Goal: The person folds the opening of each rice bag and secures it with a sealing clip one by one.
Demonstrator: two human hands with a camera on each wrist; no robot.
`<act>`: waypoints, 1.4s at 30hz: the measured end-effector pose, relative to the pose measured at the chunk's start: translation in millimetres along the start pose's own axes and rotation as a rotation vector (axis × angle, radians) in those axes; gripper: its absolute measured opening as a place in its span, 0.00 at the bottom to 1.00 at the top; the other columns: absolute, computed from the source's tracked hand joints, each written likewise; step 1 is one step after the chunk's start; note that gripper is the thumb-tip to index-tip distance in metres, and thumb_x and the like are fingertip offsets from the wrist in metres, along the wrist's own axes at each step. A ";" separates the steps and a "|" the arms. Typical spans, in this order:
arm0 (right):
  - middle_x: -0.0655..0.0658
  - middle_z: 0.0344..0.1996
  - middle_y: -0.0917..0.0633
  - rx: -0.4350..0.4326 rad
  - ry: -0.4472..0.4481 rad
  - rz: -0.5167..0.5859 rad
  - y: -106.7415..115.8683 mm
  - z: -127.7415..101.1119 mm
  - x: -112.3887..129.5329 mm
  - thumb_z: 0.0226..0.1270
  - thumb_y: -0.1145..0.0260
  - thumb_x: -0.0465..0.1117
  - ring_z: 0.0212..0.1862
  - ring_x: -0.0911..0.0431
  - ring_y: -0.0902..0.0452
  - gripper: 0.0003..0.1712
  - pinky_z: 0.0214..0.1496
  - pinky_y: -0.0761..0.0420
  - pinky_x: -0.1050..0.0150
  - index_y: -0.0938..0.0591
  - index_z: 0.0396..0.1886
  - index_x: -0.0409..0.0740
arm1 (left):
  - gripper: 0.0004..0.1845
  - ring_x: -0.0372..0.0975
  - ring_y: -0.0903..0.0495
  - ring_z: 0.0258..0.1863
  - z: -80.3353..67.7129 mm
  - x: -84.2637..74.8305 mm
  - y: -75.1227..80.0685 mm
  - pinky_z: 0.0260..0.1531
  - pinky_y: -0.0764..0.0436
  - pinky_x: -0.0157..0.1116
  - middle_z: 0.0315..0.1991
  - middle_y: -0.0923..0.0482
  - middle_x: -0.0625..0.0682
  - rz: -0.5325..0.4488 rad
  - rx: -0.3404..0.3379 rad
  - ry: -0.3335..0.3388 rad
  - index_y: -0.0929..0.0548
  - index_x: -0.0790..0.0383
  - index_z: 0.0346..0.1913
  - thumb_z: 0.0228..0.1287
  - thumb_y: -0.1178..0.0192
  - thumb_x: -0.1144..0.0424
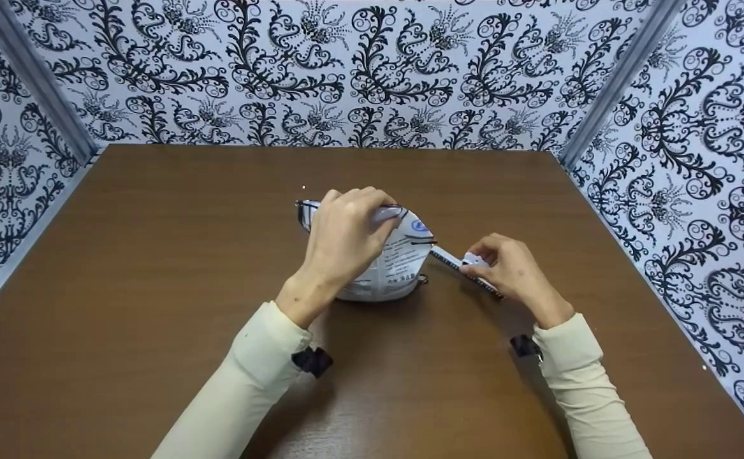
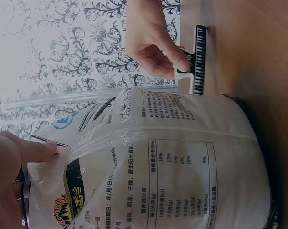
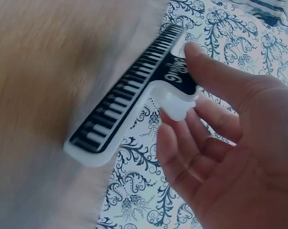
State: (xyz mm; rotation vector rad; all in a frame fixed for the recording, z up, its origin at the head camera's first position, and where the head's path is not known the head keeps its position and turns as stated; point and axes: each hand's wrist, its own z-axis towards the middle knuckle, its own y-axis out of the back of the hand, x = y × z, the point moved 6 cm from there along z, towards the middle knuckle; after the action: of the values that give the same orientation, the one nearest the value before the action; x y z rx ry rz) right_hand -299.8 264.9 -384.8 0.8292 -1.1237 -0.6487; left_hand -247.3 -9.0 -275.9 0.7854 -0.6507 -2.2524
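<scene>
My left hand (image 1: 346, 236) grips the gathered top of a white printed plastic food bag (image 1: 387, 274) standing on the table. A nutrition table and dark lettering show on the bag (image 2: 177, 143) in the left wrist view; the left thumb (image 2: 36, 150) presses its upper part. To the right of the bag, my right hand (image 1: 515, 271) pinches a long bag clip (image 1: 446, 256) by its handle. Piano keys are printed along the black-and-white clip (image 3: 129, 90) in the right wrist view, where the thumb lies on the handle and the other fingers curl beneath it.
Brown wooden table (image 1: 174, 255) surrounds the bag. Patterned black-and-white panels (image 1: 372, 70) rise behind it and at both sides, with grey metal posts (image 1: 620, 83) at the corners. A dark strap (image 1: 312, 361) sits at the left cuff.
</scene>
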 end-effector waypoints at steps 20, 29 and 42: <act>0.39 0.40 0.12 -0.174 0.001 0.193 18.2 -10.1 12.9 0.59 0.20 0.35 0.39 0.54 0.13 0.16 0.42 0.17 0.77 0.13 0.45 0.37 | 0.07 0.40 0.11 0.41 0.0 1.4 -1.1 0.38 0.25 0.41 0.40 0.08 0.47 -0.024 0.006 0.012 0.09 0.55 0.43 0.64 0.28 0.61; 0.46 0.34 0.15 -0.264 0.106 0.257 25.5 -17.9 23.3 0.57 0.18 0.39 0.34 0.65 0.18 0.13 0.42 0.16 0.74 0.10 0.40 0.42 | 0.07 0.41 0.11 0.41 0.1 0.7 -1.0 0.38 0.26 0.41 0.40 0.08 0.47 -0.008 0.011 0.008 0.10 0.56 0.43 0.63 0.27 0.60; 0.45 0.34 0.15 -0.245 0.070 0.389 30.8 -27.0 25.3 0.56 0.19 0.32 0.33 0.66 0.19 0.12 0.36 0.18 0.75 0.14 0.37 0.36 | 0.07 0.41 0.11 0.41 -0.8 1.5 -1.1 0.39 0.26 0.40 0.40 0.08 0.48 -0.023 0.016 0.021 0.10 0.55 0.43 0.63 0.27 0.60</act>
State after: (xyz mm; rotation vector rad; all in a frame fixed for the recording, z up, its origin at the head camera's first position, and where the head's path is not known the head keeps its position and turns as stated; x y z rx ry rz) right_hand -265.1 267.9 -351.6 0.4043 -1.0787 -0.4166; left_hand -248.1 -9.5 -277.7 0.8267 -0.6535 -2.2595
